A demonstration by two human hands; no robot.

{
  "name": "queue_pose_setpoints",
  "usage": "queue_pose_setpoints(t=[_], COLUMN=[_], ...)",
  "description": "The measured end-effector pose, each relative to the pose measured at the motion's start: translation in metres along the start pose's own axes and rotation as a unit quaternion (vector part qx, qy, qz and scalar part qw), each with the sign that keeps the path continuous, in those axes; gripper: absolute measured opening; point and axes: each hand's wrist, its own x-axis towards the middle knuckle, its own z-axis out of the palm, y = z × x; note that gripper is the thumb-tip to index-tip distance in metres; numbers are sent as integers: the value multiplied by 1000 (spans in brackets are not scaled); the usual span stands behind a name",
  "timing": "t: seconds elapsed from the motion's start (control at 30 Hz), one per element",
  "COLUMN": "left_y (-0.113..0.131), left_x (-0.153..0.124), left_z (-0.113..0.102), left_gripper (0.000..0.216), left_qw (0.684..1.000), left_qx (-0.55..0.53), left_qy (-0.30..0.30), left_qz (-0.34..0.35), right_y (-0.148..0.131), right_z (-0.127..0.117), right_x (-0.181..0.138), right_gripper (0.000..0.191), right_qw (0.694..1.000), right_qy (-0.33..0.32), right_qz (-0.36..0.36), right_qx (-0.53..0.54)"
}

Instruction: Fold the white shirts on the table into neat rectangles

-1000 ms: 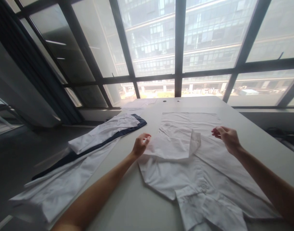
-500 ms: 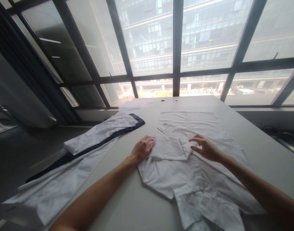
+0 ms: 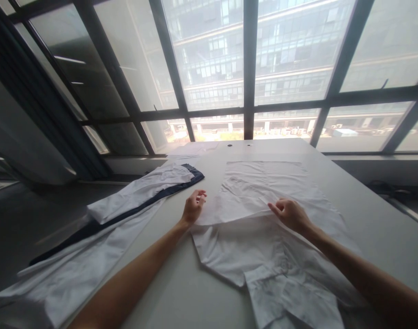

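A thin white garment (image 3: 229,246) lies spread and lightly wrinkled on the pale surface (image 3: 167,288), a flap (image 3: 241,205) folded across it. The right hand (image 3: 291,214) pinches the flap's edge; the left hand (image 3: 194,206) curls loosely beside it, its hold unclear.

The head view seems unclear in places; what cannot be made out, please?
White cloth: near end cut off by the head view's bottom edge.
Right hand: in the head view, its curl hides any grip.
Dark spot on the table: too small in the head view to identify.
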Motion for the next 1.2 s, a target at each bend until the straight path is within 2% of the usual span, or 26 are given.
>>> queue_pose_setpoints(t=[0.1,0.2,0.27,0.33,0.47,0.57,0.67,0.73,0.87,0.97,1.03,1.13,1.2], left_y=[-8,-13,-11,-5,10,19,24,25,25,24,24,23,21], left_x=[4,5,3,-1,-11,-17,-20,-21,-21,-21,-21,-20,-19], left_z=[-1,0,1,1,1,3,4,4,4,3,3,4,5], left_gripper=[30,29,25,22,16,16,17,17,15,16,16,18,20], left_qw=[996,994,996,999,988,972,960,954,942,938,935,928,923], left_qx=[-65,-87,-70,-30,52,77,93,97,107,116,115,123,138], left_qy=[-1,1,-3,-15,-40,-83,-122,-144,-189,-201,-203,-209,-211], left_qz=[-53,-73,-52,0,142,207,234,246,255,259,267,283,290], right_y=[4,5,4,4,10,20,31,40,58,68,74,81,84], right_z=[1,1,0,1,6,8,7,6,5,5,6,7,7], right_x=[2,2,2,2,6,11,16,19,23,26,29,33,35], right_gripper=[48,38,39,43,53,54,51,47,41,50,54,52,46], right_qw=[997,978,961,945,912,866,799,768,736,705,703,724,716], right_qy=[60,158,208,231,247,263,269,267,265,264,252,236,244], right_qz=[-1,-39,-53,-48,-1,58,119,159,230,283,316,342,355], right_qx=[50,127,174,227,328,422,524,560,579,594,586,551,549])
